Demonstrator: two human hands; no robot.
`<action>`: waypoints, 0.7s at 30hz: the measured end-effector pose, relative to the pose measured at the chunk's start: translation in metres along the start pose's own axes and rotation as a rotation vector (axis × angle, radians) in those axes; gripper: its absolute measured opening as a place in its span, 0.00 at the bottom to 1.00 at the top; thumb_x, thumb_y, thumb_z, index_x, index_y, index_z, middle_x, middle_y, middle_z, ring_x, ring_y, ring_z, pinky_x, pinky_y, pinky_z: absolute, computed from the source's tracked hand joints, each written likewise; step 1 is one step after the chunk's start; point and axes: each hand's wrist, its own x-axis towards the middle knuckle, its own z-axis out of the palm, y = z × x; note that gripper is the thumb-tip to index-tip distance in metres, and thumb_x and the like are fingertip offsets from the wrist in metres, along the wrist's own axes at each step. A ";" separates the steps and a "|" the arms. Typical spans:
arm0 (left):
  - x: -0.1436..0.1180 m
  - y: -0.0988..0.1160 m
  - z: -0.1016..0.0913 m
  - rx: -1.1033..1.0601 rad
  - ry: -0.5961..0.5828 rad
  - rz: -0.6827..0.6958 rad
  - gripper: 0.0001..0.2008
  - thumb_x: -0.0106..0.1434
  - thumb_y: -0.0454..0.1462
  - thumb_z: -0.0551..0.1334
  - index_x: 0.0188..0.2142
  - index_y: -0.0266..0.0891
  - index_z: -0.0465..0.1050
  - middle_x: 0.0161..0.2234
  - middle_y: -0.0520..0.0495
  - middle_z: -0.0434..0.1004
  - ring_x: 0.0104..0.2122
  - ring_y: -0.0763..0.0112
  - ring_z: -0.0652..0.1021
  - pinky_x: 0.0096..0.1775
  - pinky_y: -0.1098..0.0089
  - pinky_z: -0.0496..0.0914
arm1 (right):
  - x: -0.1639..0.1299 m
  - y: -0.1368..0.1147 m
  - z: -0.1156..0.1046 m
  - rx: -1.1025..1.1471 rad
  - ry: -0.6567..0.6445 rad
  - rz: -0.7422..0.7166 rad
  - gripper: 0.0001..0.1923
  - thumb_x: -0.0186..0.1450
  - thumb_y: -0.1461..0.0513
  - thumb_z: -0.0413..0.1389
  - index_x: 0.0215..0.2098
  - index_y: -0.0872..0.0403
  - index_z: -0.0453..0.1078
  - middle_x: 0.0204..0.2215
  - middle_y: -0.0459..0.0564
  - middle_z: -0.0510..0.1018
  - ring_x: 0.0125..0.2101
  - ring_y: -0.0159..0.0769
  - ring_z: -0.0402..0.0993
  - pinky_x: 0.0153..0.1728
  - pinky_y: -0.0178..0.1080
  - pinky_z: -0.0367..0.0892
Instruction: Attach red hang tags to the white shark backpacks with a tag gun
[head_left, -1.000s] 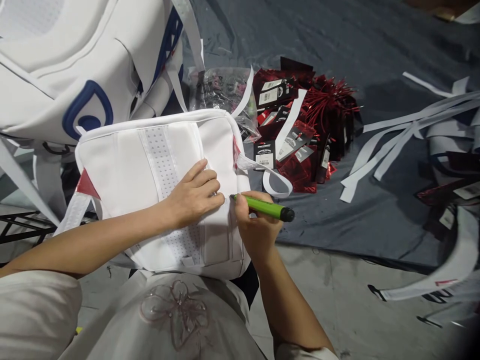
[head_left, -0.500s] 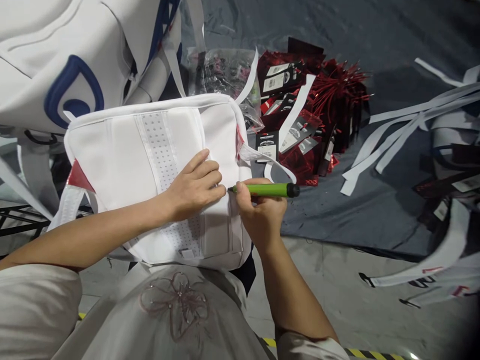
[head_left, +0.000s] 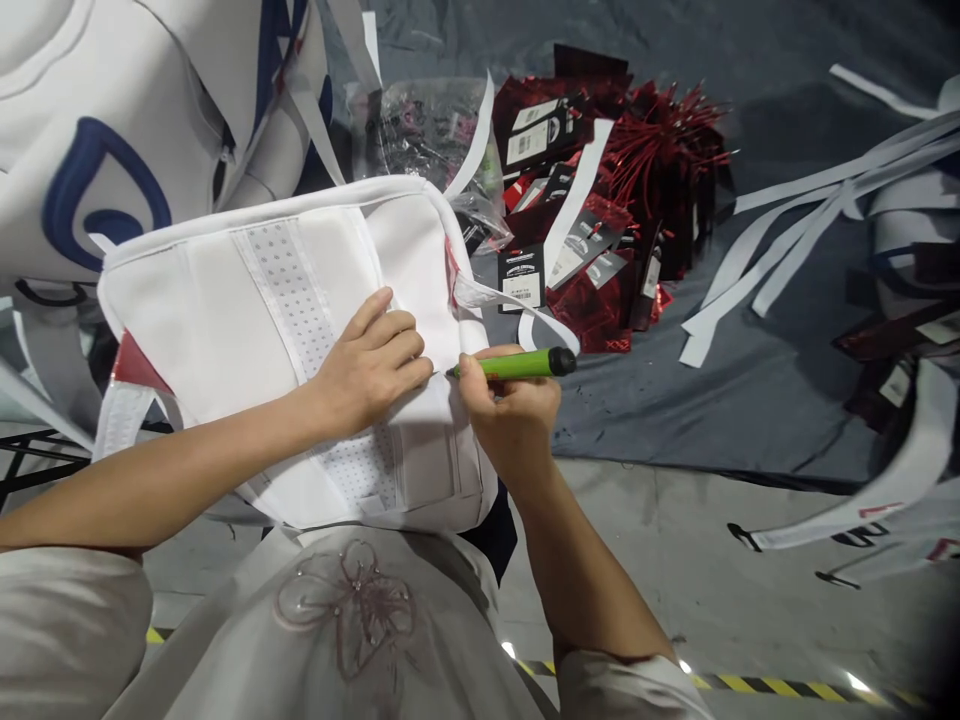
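Observation:
A white bag (head_left: 214,300) lies in front of my body, its back panel up, with a dotted mesh band (head_left: 283,290) across it and a red corner patch (head_left: 140,362). My left hand (head_left: 371,365) rests on the panel, fingers slightly bent and a little apart, pressing the material beside a seam. In my right hand (head_left: 510,410) is a green marker (head_left: 521,366), gripped between thumb and fingers. Its dark tip points left and meets the bag right by my left fingertips. Whether it leaves a mark there is too small to tell.
A larger white bag with a blue drop-shaped emblem (head_left: 105,195) stands at upper left. Beyond my bag, on a grey cloth (head_left: 637,420), are a clear plastic bag (head_left: 435,130), a pile of red and black tags (head_left: 585,220) and white straps (head_left: 795,240). Yellow-black tape (head_left: 757,685) marks the floor.
The bag and both hands appear slightly further left and up in view, along with the surroundings. The marker stays in my right hand, its tip still at my left fingertips.

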 end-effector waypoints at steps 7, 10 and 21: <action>0.049 -0.048 -0.033 -0.092 -0.487 0.154 0.11 0.68 0.44 0.59 0.40 0.41 0.77 0.37 0.49 0.77 0.43 0.63 0.74 0.61 0.54 0.61 | -0.009 0.012 -0.007 0.086 -0.044 0.129 0.10 0.65 0.58 0.58 0.28 0.54 0.69 0.19 0.45 0.73 0.17 0.30 0.68 0.20 0.34 0.65; 0.075 -0.078 -0.043 -0.028 -0.606 0.140 0.16 0.60 0.50 0.67 0.37 0.39 0.77 0.31 0.49 0.77 0.38 0.62 0.75 0.55 0.52 0.63 | -0.023 0.014 -0.013 0.296 -0.056 0.200 0.09 0.68 0.57 0.58 0.41 0.55 0.73 0.27 0.47 0.79 0.19 0.31 0.73 0.23 0.35 0.71; 0.070 0.047 -0.185 -0.035 -0.266 -0.101 0.16 0.62 0.46 0.66 0.27 0.38 0.70 0.24 0.51 0.72 0.27 0.68 0.74 0.33 0.65 0.62 | -0.029 -0.049 -0.064 0.204 0.291 -0.607 0.29 0.66 0.67 0.58 0.64 0.47 0.62 0.46 0.48 0.81 0.41 0.38 0.79 0.43 0.44 0.75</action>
